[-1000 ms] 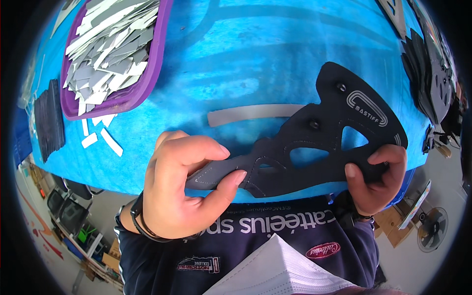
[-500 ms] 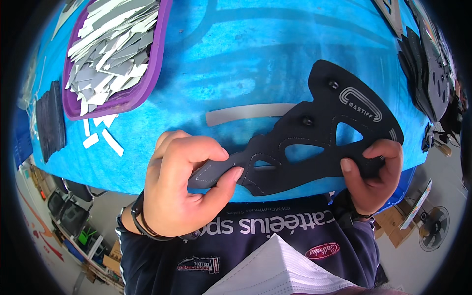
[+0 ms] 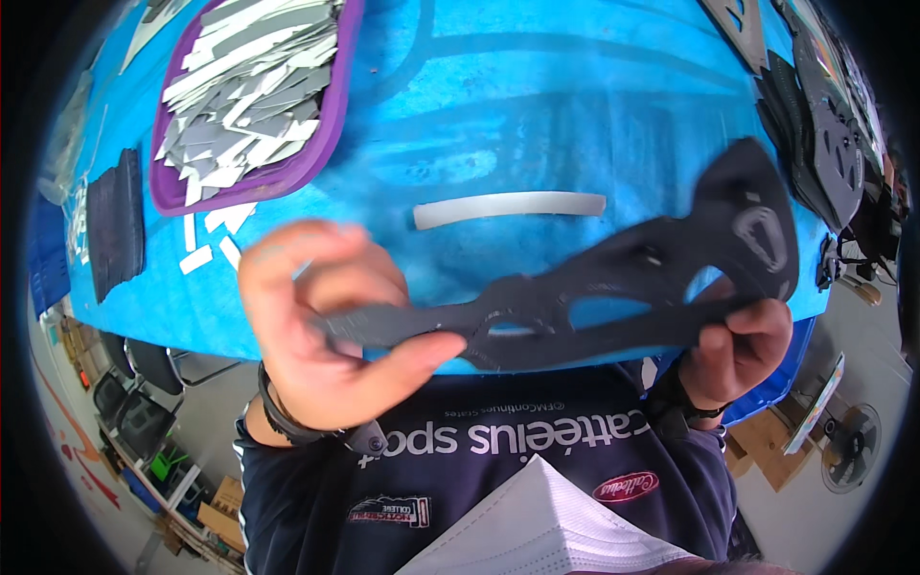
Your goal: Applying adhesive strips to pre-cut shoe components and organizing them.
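Note:
A black flat panel (image 3: 632,331) with stitched edges, cut-out openings and small dark round fasteners is held up over the near edge of the blue table, tilted and blurred by motion. My left hand (image 3: 321,335) has its narrow left end between the thumb and the palm side, with the index finger raised off it. My right hand (image 3: 743,350) pinches the lower edge of the wide right end, thumb against fingers. Beyond the panel, a curved pale grey strip (image 3: 510,208) lies on the table (image 3: 537,105), apart from both hands.
A purple tray (image 3: 331,144) heaped with white and grey strips (image 3: 244,96) stands at the far left, with loose white pieces (image 3: 196,259) beside it. Left of it lies a stack of dark strips (image 3: 117,225). Dark panels (image 3: 815,144) are piled along the right edge.
The panel has tipped so its face is seen more edge-on, and its wide end has shifted right. My left index finger has lifted. The grey strip is now fully uncovered.

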`<act>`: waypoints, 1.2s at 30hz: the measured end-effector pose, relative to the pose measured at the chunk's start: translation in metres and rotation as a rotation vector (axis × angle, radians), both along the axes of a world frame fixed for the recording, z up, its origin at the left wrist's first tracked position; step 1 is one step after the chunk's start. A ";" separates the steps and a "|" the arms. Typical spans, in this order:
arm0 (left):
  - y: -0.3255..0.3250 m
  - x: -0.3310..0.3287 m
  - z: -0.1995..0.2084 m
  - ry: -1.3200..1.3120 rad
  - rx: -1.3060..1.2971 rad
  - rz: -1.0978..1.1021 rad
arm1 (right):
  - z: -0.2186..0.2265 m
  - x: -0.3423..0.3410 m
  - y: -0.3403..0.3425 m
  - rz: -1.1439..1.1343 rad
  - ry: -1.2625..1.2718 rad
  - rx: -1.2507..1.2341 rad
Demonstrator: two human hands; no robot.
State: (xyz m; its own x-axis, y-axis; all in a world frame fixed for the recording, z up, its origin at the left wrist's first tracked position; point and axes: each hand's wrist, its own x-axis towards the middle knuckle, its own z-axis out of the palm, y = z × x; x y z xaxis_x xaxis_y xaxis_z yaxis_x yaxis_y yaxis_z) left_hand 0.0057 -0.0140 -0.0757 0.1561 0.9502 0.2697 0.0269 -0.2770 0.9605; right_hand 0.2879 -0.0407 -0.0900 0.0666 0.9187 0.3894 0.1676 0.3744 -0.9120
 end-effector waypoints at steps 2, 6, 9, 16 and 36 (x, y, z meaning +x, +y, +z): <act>0.000 -0.002 0.000 -0.416 -0.152 -0.016 | -0.009 0.002 -0.007 0.063 0.105 0.042; 0.007 -0.007 0.002 -0.119 -0.223 -0.363 | 0.000 0.006 -0.001 0.208 -0.156 0.117; 0.007 -0.012 0.005 -0.077 -0.294 -0.387 | 0.004 -0.002 0.001 0.080 -0.355 0.142; -0.006 0.005 0.007 -0.166 -0.242 -0.264 | 0.007 -0.015 0.006 0.100 -0.195 0.137; 0.058 0.025 0.029 0.718 0.371 -0.154 | -0.004 0.004 0.034 -0.082 0.830 0.118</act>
State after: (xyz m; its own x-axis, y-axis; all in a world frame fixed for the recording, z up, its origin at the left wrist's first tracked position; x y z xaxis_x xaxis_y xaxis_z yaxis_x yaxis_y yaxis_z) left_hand 0.0303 0.0445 -0.0470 0.5316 0.7729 0.3464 0.5357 -0.6237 0.5693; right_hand 0.2915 -0.0066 -0.0938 0.4387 0.8548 0.2774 -0.5092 0.4908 -0.7070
